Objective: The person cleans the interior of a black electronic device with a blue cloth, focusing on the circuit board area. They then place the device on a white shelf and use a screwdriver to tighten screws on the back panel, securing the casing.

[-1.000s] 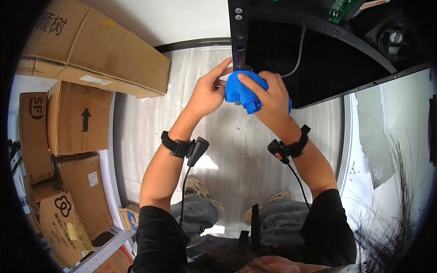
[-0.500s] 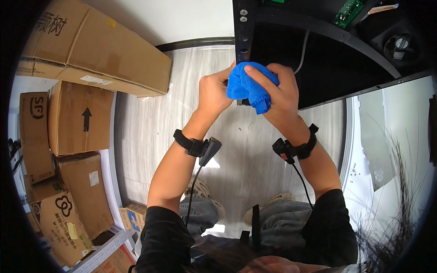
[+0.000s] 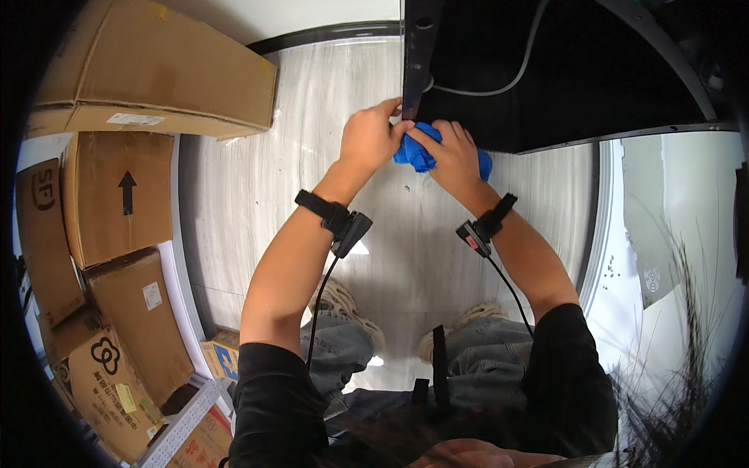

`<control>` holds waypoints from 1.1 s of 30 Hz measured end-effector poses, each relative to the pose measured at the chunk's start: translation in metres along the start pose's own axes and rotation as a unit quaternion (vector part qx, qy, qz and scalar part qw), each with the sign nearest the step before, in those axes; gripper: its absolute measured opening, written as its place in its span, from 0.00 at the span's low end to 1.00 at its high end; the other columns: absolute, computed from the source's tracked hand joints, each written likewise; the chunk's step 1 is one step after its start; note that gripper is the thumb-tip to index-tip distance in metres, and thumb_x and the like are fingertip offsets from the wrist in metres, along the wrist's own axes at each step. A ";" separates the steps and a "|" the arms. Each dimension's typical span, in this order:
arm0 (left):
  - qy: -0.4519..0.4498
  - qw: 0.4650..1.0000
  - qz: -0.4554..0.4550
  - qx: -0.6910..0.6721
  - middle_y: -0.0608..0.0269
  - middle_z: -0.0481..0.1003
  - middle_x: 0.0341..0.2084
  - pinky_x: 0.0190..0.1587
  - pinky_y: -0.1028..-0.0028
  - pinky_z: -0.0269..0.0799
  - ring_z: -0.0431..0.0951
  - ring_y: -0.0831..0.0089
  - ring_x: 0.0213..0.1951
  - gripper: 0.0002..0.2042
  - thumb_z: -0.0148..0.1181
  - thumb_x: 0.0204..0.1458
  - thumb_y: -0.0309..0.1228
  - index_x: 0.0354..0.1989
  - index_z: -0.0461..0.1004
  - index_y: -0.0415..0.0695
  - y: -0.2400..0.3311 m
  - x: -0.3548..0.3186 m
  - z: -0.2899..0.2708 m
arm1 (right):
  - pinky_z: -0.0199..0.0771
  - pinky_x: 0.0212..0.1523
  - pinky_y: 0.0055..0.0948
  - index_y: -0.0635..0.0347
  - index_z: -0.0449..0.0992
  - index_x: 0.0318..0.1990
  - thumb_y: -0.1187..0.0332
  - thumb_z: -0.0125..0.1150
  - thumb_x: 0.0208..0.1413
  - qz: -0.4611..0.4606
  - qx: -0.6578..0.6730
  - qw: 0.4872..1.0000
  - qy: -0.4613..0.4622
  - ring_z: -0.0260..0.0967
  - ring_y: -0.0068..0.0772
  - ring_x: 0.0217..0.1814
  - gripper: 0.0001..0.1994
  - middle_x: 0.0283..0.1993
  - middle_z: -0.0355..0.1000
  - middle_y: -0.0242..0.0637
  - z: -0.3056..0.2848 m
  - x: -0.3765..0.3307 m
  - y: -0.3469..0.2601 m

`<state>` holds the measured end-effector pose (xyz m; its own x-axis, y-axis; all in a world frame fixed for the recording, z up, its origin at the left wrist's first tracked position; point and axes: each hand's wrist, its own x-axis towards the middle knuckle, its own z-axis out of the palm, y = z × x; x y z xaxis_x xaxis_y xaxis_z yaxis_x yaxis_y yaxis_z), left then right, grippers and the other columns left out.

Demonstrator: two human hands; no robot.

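Observation:
A large black cabinet (image 3: 484, 117), like an open-backed electronic housing, fills the upper right, and a grey cable runs inside it. Its near left corner is where both hands work. Fingers and thumb of my left hand (image 3: 370, 140) close around the edge of that corner. Just to the right, my right hand (image 3: 455, 160) grips a bunched blue cloth (image 3: 421, 148) against the cabinet's lower edge. Part of the cloth sticks out past either side of the hand; the rest is hidden beneath it. My two thumbs nearly meet at the corner.
Cardboard boxes (image 3: 172, 70) are stacked on the left, some on a white metal shelf (image 3: 187, 413). Light wood-look floor (image 3: 312, 93) lies under my feet. Each wrist wears a black strap (image 3: 320, 204) with a small cabled device. A pale panel (image 3: 651, 218) stands at right.
The cabinet sits higher in view, and its circuit boards have left the picture. The blue cloth has gone from the corner's side to its lower edge, mostly under my right hand.

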<state>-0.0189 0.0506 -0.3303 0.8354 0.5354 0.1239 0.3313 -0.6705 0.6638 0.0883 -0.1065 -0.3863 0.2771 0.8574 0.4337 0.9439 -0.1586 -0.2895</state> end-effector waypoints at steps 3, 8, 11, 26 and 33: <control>0.007 1.000 0.016 0.018 0.56 0.82 0.30 0.31 0.68 0.76 0.82 0.63 0.26 0.13 0.68 0.50 0.37 0.37 0.79 0.40 -0.006 0.002 0.002 | 0.67 0.47 0.38 0.36 0.75 0.57 0.77 0.67 0.37 -0.022 -0.033 0.999 -0.019 0.66 0.41 0.45 0.34 0.46 0.67 0.37 0.011 -0.001 0.006; -0.038 0.998 -0.039 0.036 0.56 0.82 0.34 0.38 0.65 0.77 0.82 0.58 0.34 0.18 0.66 0.50 0.37 0.48 0.78 0.41 0.005 0.003 -0.003 | 0.65 0.50 0.42 0.33 0.75 0.57 0.77 0.61 0.47 0.019 -0.041 0.990 -0.132 0.63 0.41 0.50 0.29 0.45 0.66 0.35 0.048 -0.018 0.021; -0.049 0.997 -0.056 0.035 0.56 0.82 0.34 0.39 0.65 0.78 0.82 0.58 0.34 0.18 0.67 0.49 0.37 0.47 0.78 0.41 0.007 0.005 -0.005 | 0.65 0.51 0.42 0.33 0.75 0.56 0.77 0.59 0.49 0.051 -0.059 0.984 -0.161 0.63 0.41 0.50 0.27 0.44 0.66 0.35 0.063 -0.024 0.020; 0.006 0.996 -0.085 -0.026 0.56 0.82 0.31 0.33 0.69 0.76 0.83 0.64 0.28 0.12 0.66 0.50 0.32 0.39 0.76 0.39 0.009 -0.002 0.009 | 0.66 0.52 0.43 0.37 0.77 0.55 0.73 0.55 0.53 0.131 -0.081 0.968 -0.196 0.63 0.42 0.54 0.22 0.49 0.68 0.37 0.100 -0.038 0.025; 0.014 0.990 -0.127 -0.068 0.53 0.81 0.38 0.32 0.70 0.76 0.82 0.64 0.27 0.20 0.67 0.50 0.35 0.48 0.72 0.39 0.003 -0.022 0.023 | 0.68 0.55 0.48 0.40 0.68 0.62 0.76 0.60 0.48 0.182 -0.008 0.964 -0.192 0.64 0.48 0.56 0.31 0.54 0.64 0.42 0.061 -0.045 0.033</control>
<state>-0.0261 0.0245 -0.3481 0.7202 0.6926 -0.0399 0.4650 -0.4392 0.7687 0.0962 -0.1208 -0.4673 0.5065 0.8612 -0.0421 0.8004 -0.4878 -0.3483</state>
